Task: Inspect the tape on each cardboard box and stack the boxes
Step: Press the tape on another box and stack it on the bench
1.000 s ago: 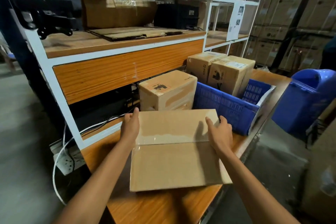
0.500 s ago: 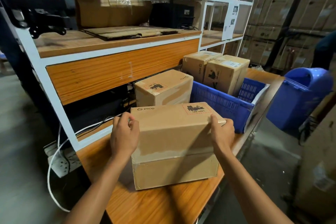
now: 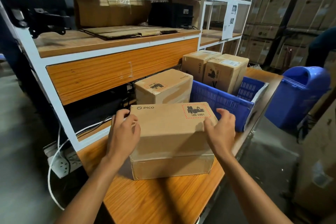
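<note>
Warehouse bay, cartons stacked along the far wall. Wooden tabletop (image 3: 163, 202) runs beside a white-framed shelf (image 3: 116, 45). PICO-marked cardboard box (image 3: 172, 136) sits flat near the tabletop's front edge, with a UN 3481 label at its top right corner. Left grip (image 3: 123, 132) curls round the box's top left corner, grasping it. Right grip (image 3: 221, 131) is released: fingers spread and raised over the top right edge, thumb on the top face. Second box (image 3: 163, 87) stands just behind. Blue crate (image 3: 218, 100) at the right edge holds two more boxes (image 3: 225, 71), upright.
</note>
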`<state>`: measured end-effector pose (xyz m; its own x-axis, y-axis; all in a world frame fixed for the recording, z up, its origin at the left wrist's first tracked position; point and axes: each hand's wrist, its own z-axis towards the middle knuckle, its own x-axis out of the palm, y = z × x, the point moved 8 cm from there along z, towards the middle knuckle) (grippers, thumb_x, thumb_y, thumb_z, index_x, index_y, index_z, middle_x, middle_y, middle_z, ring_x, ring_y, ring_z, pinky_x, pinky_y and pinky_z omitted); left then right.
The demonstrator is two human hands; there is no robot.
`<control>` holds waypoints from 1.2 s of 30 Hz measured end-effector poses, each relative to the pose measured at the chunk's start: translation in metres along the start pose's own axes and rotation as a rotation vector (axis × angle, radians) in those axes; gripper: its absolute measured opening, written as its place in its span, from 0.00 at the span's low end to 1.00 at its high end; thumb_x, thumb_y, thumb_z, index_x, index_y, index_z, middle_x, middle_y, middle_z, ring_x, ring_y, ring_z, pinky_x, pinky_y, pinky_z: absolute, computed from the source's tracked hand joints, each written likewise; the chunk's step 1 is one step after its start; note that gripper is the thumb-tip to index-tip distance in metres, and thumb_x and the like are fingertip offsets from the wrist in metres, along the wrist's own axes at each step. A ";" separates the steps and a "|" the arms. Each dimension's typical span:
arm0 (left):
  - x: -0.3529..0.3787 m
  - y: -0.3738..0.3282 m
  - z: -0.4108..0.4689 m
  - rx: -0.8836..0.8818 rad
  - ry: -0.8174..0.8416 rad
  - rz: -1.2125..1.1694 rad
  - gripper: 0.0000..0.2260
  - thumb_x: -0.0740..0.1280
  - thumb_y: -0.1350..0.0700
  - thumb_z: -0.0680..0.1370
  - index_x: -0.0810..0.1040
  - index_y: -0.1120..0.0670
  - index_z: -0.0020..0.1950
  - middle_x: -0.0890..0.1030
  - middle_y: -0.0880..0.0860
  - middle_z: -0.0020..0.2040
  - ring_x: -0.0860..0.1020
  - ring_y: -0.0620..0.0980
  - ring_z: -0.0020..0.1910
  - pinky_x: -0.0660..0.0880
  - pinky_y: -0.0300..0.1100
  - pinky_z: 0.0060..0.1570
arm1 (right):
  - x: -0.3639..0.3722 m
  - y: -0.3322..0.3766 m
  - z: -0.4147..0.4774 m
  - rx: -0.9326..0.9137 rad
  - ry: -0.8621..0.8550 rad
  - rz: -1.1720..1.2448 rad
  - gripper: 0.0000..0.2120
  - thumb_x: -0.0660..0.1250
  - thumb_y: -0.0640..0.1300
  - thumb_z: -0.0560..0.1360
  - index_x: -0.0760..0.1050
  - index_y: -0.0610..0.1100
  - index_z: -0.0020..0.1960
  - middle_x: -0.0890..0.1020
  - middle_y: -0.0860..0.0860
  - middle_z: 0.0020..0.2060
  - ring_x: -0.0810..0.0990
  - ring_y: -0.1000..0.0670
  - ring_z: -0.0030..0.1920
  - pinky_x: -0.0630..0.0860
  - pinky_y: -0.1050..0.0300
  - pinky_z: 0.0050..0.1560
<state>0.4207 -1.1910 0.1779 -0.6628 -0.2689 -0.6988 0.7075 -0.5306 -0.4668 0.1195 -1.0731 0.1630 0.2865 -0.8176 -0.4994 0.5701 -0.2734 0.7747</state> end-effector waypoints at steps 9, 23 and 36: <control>0.017 -0.014 0.029 0.170 0.319 0.078 0.16 0.66 0.52 0.81 0.77 0.53 0.68 0.73 0.51 0.69 0.69 0.48 0.68 0.67 0.40 0.63 | 0.084 0.129 -0.038 -0.582 0.718 -0.196 0.13 0.71 0.51 0.77 0.81 0.50 0.60 0.81 0.52 0.59 0.78 0.50 0.58 0.77 0.50 0.59; 0.043 -0.015 0.084 0.053 0.929 0.381 0.36 0.80 0.47 0.67 0.73 0.52 0.73 0.80 0.51 0.63 0.77 0.53 0.59 0.76 0.50 0.59 | 0.155 0.166 -0.028 -0.743 1.237 -0.845 0.32 0.79 0.50 0.70 0.75 0.51 0.72 0.79 0.51 0.65 0.77 0.45 0.63 0.76 0.51 0.61; 0.076 -0.065 0.091 0.122 0.996 0.410 0.22 0.80 0.50 0.68 0.82 0.57 0.58 0.83 0.52 0.51 0.80 0.52 0.51 0.76 0.44 0.48 | 0.125 0.129 0.016 -0.567 1.154 -0.769 0.26 0.78 0.43 0.71 0.78 0.46 0.68 0.81 0.47 0.62 0.77 0.49 0.52 0.76 0.57 0.51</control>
<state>0.3018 -1.2503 0.2042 0.1548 0.3006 -0.9411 0.7643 -0.6401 -0.0787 0.2167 -1.2183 0.2065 0.0660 0.3438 -0.9367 0.9972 0.0094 0.0737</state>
